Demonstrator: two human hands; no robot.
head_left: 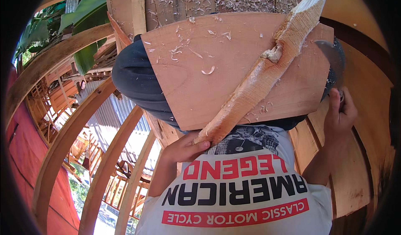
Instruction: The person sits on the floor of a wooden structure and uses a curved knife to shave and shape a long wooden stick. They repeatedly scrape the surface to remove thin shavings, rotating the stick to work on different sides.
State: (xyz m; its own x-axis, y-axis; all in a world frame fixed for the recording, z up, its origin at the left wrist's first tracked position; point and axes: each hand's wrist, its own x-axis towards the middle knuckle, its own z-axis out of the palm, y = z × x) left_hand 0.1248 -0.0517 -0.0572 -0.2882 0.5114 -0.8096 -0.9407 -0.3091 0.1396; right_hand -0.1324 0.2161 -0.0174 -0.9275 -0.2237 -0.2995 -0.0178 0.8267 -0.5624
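A long, rough-hewn piece of wood (250, 84) lies slanting across a flat wooden board (196, 80) on my lap. Its far end is cut to a pale, tapered point, and a knotty hollow (273, 54) shows midway along it. My left hand (184, 148) is closed around the near end, against my shirt. To the right of the board, my right hand (340, 113) grips a knife (334, 59) by its handle, which the fingers mostly hide. The broad grey blade points up and away, beside the board's right edge and apart from the wood.
Curled shavings (207, 70) are scattered over the board, with many more on the plank floor (167, 5) beyond. On the left, curved wooden rails (100, 151) stand with gaps between them; corrugated metal sheets (98, 105) and green leaves (85, 15) show past them. Wooden planks (351, 172) run along my right.
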